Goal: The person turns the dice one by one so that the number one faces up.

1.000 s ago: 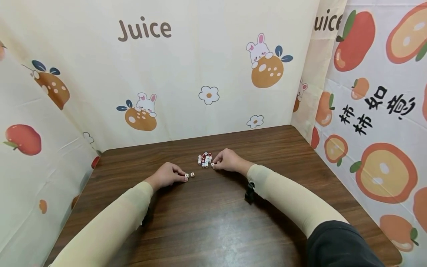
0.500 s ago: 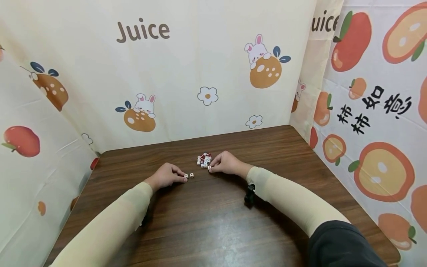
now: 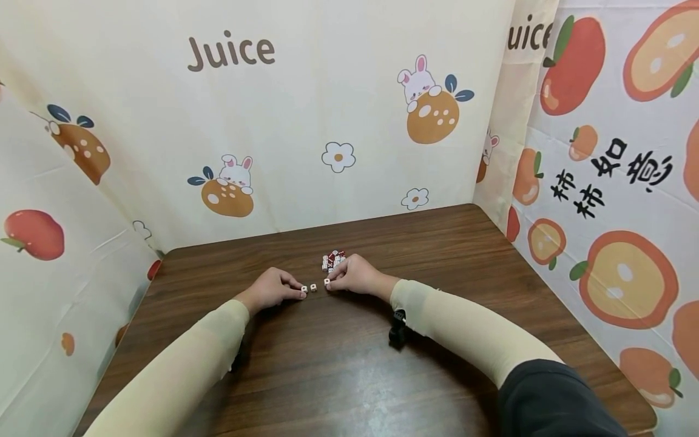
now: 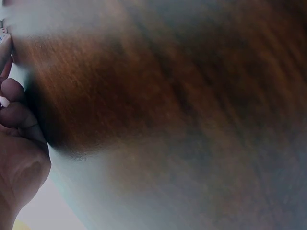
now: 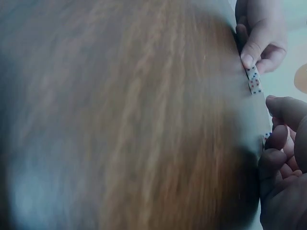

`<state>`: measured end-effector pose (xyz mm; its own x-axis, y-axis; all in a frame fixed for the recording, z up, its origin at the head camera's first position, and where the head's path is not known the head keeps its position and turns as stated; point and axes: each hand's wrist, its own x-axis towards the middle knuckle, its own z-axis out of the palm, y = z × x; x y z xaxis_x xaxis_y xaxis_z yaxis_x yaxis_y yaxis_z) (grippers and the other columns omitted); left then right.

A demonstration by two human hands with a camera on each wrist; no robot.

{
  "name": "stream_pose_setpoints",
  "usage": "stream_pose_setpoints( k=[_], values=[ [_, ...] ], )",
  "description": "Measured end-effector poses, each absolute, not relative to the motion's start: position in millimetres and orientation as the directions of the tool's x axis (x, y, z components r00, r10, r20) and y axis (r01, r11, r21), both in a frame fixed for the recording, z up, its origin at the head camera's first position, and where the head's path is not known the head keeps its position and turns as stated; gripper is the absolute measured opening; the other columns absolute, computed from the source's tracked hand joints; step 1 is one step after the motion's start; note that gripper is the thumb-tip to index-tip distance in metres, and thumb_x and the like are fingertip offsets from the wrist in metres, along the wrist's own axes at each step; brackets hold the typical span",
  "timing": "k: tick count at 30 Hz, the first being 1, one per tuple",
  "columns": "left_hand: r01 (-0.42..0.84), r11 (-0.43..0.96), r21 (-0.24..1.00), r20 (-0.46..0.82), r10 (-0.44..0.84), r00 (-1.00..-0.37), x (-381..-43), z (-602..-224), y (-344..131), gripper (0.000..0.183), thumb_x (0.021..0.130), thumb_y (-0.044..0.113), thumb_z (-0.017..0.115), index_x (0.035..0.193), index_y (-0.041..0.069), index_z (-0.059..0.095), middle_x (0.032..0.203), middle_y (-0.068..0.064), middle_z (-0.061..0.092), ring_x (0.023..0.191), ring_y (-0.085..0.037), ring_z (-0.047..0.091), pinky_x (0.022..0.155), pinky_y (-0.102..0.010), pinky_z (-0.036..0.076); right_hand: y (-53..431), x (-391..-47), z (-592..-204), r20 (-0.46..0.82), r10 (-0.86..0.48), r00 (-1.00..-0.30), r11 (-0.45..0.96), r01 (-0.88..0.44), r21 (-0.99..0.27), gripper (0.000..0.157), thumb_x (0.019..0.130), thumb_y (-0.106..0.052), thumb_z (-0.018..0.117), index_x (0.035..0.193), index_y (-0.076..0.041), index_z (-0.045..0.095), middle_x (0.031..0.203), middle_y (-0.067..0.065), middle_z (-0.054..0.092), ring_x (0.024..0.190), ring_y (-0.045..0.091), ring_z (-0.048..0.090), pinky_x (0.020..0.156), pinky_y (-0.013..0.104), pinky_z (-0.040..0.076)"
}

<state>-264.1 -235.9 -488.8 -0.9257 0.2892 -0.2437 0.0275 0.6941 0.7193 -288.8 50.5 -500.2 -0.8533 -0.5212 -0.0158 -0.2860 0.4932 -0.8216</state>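
Note:
In the head view my left hand (image 3: 272, 287) pinches a white die (image 3: 304, 289) on the table between thumb and fingertips. Just right of it stands a second white die (image 3: 314, 287), untouched by the right hand. My right hand (image 3: 358, 275) holds another white die (image 3: 327, 283) by its fingertips, a short way from that one. Behind the right hand is a cluster of red and white dice (image 3: 330, 260), partly covered by it. The right wrist view shows the left thumb (image 5: 248, 60) at its die and the second die (image 5: 255, 86) beside it.
A brown wood-grain table (image 3: 306, 376) spreads under both arms. Printed cloth (image 3: 295, 121) hangs along its back, with more cloth (image 3: 595, 200) down the right side. A small black device (image 3: 398, 331) sits under the right wrist.
My right hand has carried its die left and toward me, away from the cluster to near the middle die. The left hand stays in place at its die.

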Motion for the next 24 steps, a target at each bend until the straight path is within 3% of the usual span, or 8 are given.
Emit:
stream_pose_setpoints(
  k=[24],
  values=[
    [0.033, 0.681, 0.731, -0.227, 0.288, -0.930, -263, -491, -235, 0.018, 0.093, 0.026, 0.097, 0.105, 0.014, 0.092, 0.097, 0.003, 0.085, 0.058, -0.008, 0.050, 0.056, -0.026, 0.048, 33, -286, -498, -0.030, -0.516, -0.856, 0.630, -0.356, -0.690, 0.010, 0.094, -0.021, 0.092, 0.102, -0.015, 0.093, 0.077, -0.007, 0.078, 0.060, 0.001, 0.062, 0.063, 0.019, 0.052]
  ],
)
